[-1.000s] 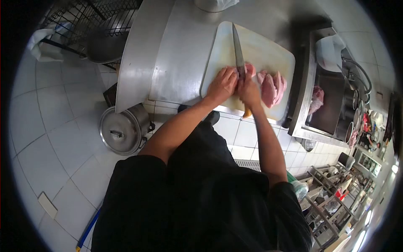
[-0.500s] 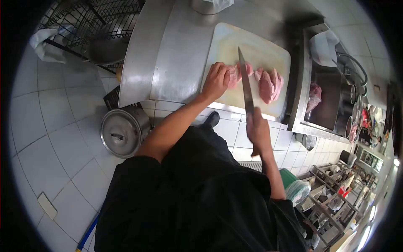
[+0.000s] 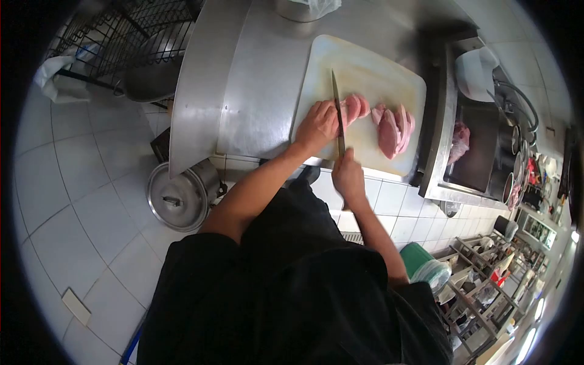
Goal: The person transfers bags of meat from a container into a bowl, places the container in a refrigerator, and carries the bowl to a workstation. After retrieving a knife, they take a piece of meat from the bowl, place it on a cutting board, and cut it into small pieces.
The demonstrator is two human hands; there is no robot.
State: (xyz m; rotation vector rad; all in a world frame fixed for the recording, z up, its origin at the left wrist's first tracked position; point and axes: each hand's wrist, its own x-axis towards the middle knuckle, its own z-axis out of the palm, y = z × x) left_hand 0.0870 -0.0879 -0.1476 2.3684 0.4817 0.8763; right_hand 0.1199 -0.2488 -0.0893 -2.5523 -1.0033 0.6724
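- Left hand presses down on a pink raw meat slab, mid-way along the pale plastic cutting board.
- Right hand is clenched around the long steel knife, whose blade lies beside the left fingertips.
- The step looks like slicing; the next stroke calls for tucked fingers.
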